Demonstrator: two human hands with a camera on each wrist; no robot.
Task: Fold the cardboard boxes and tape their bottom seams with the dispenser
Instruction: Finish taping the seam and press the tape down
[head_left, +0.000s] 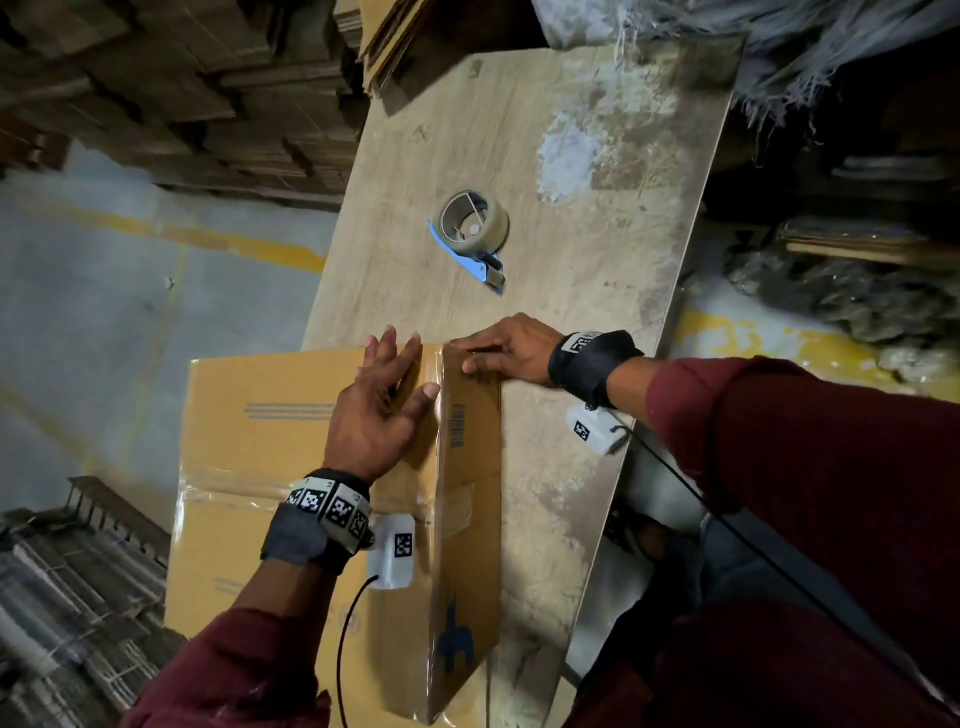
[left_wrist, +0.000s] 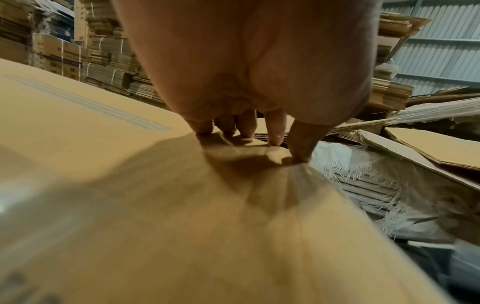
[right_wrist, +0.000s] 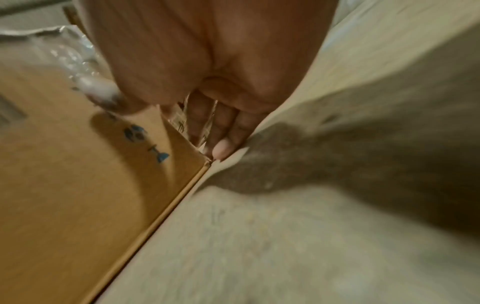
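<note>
Cardboard box (head_left: 270, 431) is folded and stands at the bench's (head_left: 613, 218) near-left edge, overhanging it; long axis runs near to far. Clear tape already shows across its top face, so this one looks about done. Left hand (head_left: 382, 400) flat on top, fingers straight; right hand (head_left: 511, 351) presses the far-right corner, fingers extended, gripping nothing. Tape dispenser (head_left: 475, 236) lies untouched mid-bench, blade end pointing near-right.
</note>
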